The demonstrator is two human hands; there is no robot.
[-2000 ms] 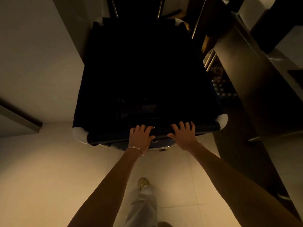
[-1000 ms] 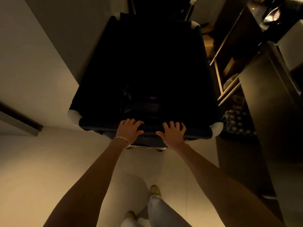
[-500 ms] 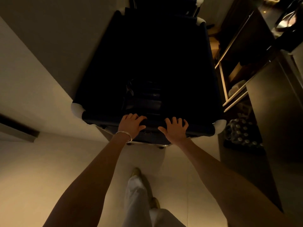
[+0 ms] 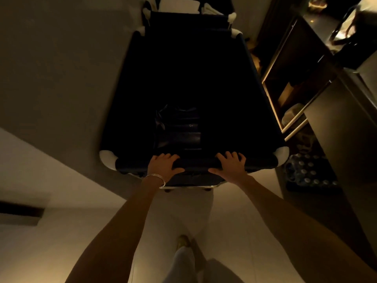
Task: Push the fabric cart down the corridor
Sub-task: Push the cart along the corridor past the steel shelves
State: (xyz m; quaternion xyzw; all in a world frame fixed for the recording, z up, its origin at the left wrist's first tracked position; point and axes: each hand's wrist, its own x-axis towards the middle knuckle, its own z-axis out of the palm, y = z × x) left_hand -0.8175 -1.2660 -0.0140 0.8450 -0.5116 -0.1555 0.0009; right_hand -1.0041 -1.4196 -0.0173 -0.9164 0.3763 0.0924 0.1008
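A dim corridor with a pale tiled floor [image 4: 61, 242] and a plain wall [image 4: 57, 64] on the left. Filling the middle is the large dark fabric cart with rounded white corner caps [image 4: 204, 78], standing close to the left wall and reaching from the near hands to the far end of the view. Its inside is almost black; a folded dark bundle [image 4: 179, 127] lies in the near part, and no writing or label can be read on it or on the cart. On the right, just beside the cart, stands a dark open shelving unit with pale-edged shelves [image 4: 289, 94], and near its foot a shrink-wrapped pack of capped bottles [image 4: 308, 170] sits on the floor; any print on them is too small to read. Both bare arms reach forward. The left hand [image 4: 164, 166], with a thin metal bangle [image 4: 157, 178] at the wrist, and the right hand [image 4: 229, 165] each curl their fingers over the cart's padded near rail, thumbs on the near side, gripping it. Below, a pale trouser leg [image 4: 181, 264] and a light shoe [image 4: 182, 241].
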